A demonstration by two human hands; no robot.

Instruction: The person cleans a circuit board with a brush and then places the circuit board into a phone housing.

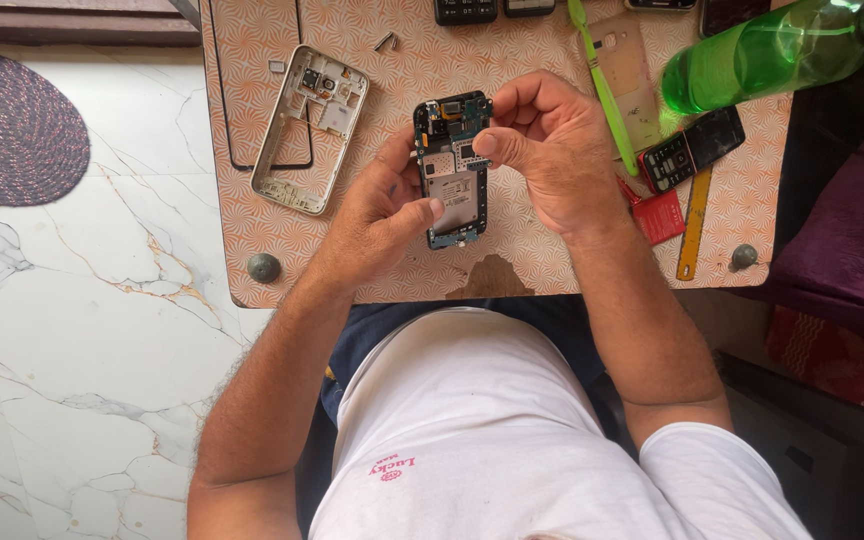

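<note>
Phone board (452, 170) is looking light, thin and fragile; left hand (384, 215) is gripping its lower edge, right hand (542, 150) pinching the top side, above the bench (552, 265).

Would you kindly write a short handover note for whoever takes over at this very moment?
Left hand: grips the opened phone body from its left side, thumb on the lower board.
Right hand: pinches the phone body's upper right edge.
Done: the pale middle frame lies off, left on the patterned table; two small screws above it.
Left: the circuit board is still in the body.
</note>
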